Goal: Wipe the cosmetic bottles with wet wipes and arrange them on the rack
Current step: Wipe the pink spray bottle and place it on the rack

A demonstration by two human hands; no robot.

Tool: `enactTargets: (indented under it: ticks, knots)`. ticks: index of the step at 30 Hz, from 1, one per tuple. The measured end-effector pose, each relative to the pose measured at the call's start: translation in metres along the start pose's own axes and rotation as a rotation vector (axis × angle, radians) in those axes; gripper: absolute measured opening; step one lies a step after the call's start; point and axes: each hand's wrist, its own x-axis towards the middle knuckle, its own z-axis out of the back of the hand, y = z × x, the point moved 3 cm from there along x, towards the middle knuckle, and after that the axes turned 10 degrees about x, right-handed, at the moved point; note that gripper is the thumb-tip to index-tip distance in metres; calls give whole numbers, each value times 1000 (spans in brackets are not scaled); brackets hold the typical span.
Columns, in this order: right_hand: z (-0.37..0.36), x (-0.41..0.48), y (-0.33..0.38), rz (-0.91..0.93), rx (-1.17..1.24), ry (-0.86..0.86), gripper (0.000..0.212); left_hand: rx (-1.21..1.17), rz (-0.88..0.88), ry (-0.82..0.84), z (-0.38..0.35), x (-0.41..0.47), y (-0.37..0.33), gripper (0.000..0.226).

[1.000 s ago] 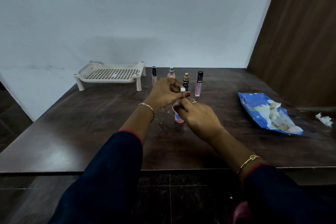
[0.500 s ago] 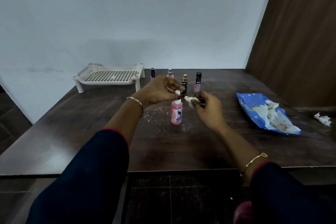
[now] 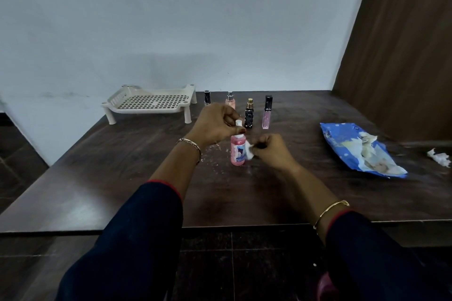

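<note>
The pink bottle (image 3: 237,151) stands upright on the dark wooden table (image 3: 97,193), right between the person's 2 hands. The left hand (image 3: 215,124) reaches it from above and to the left, its fingertips curled and pinching the small white cap (image 3: 238,122) at the top. The right hand (image 3: 271,151) sits lower, just to the bottle's right. Its fingers are bunched round a scrap of white wet wipe (image 3: 249,153), which is pressed against the side of the bottle beside the label. White crumbs (image 3: 215,148) are scattered on the table close under the left wrist. Beyond the hands, toward the wall, 4 more bottles stand in a loose row. A small black-capped bottle (image 3: 207,98) is furthest left, and a pale pump bottle (image 3: 230,102) shows just behind the left hand's knuckles. A black bottle with a gold collar (image 3: 249,117) stands just past the fingertips, with a slim lilac tube (image 3: 267,113) to its right. Further left of the left hand, close to the wall, the cream slotted rack (image 3: 146,110) stands on its legs. Well off to the right of the right hand lies the blue wipes pack (image 3: 359,149), with white wipe showing at its opening. Beyond that, a crumpled wipe (image 3: 440,157) lies near the table's right edge.
</note>
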Motion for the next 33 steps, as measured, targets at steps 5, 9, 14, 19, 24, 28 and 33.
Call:
enactTargets:
  ticks: [5, 9, 14, 19, 24, 28, 33]
  knots:
    - [-5, -5, 16, 33, 168, -129, 25, 3, 14, -24, -1, -2, 0, 26]
    - [-4, -20, -1, -86, 102, -105, 20, -22, 24, -27, -2, -5, -2, 24]
    - [-1, -15, 21, 76, 129, -138, 31, -159, 78, -11, -4, -6, 2, 28]
    - [-11, -17, 10, 66, -154, -140, 27, -281, 146, -62, -6, -8, 12, 24]
    - [-12, -13, 21, 88, -209, -89, 26, -516, 200, -26, 1, -11, 22, 26]
    - [-18, -12, 41, 209, -145, -118, 19, -537, 183, -85, 10, -8, 20, 8]
    - [-24, -11, 32, 172, -290, -18, 31, -514, 207, -191, 38, -3, 33, 24]
